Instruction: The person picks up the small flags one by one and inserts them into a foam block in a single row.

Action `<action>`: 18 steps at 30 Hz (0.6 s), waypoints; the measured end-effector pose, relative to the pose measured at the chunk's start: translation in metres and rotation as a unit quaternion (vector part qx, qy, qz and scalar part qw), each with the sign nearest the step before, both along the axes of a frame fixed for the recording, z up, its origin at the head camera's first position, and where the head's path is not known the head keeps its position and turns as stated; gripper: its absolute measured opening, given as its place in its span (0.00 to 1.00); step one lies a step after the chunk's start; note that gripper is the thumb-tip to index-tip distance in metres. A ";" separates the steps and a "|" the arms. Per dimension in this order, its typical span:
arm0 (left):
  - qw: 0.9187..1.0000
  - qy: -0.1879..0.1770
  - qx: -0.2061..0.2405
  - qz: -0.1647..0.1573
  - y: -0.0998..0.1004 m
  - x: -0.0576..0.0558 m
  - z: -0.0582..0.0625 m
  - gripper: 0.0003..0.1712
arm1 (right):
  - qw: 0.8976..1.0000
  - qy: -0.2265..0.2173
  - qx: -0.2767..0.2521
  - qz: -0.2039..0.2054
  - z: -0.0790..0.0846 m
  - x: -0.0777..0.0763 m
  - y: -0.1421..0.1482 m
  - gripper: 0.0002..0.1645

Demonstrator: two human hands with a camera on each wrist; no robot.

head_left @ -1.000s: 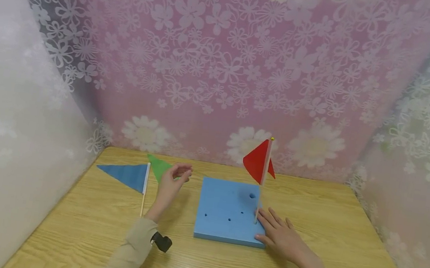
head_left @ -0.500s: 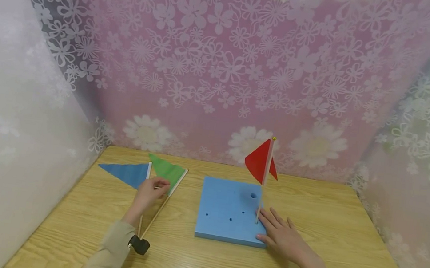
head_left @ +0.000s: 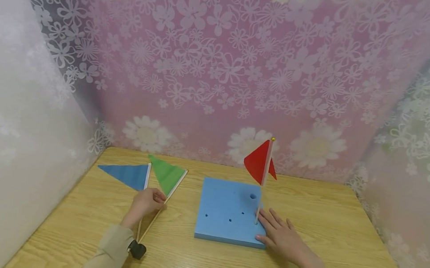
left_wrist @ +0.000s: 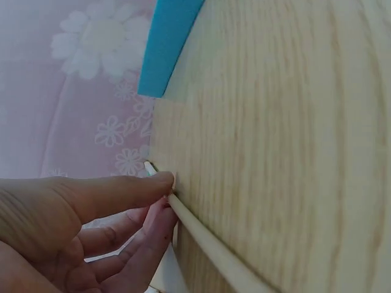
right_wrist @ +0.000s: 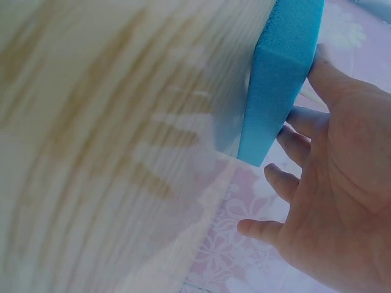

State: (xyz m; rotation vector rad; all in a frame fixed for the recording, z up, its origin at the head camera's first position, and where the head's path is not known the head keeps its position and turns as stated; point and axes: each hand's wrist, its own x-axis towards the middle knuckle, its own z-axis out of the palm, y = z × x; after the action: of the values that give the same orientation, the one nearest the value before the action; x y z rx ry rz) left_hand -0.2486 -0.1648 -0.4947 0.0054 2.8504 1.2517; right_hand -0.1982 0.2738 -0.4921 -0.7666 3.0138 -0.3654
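Green flag (head_left: pixel 168 176) pinched

The flag lies left of the blue block (head_left: pixel 221 199); we see the left hand (head_left: pixel 146 204), fingertips and thumb together, pinching the stick (left_wrist: pixel 214 245). The right hand (head_left: pixel 284 240), fingers straight, rests on the block's right edge, by the upright red flag (head_left: pixel 257 161).
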 end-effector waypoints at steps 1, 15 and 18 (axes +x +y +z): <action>1.000 0.005 -0.005 0.004 0.000 0.000 -0.001 0.08 | 1.000 0.000 -0.001 0.000 0.000 0.000 0.000 0.43; 1.000 0.017 -0.003 0.023 0.001 0.000 -0.002 0.09 | 1.000 -0.003 -0.005 -0.002 0.001 0.001 -0.001 0.44; 1.000 0.017 0.004 0.021 0.001 -0.001 0.001 0.10 | 1.000 -0.004 -0.007 -0.002 0.000 0.000 -0.001 0.44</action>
State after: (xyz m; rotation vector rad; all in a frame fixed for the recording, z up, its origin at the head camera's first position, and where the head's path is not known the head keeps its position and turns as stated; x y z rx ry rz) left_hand -0.2493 -0.1634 -0.4941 -0.0338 2.8881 1.2843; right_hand -0.1977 0.2731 -0.4918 -0.7595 3.0089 -0.3889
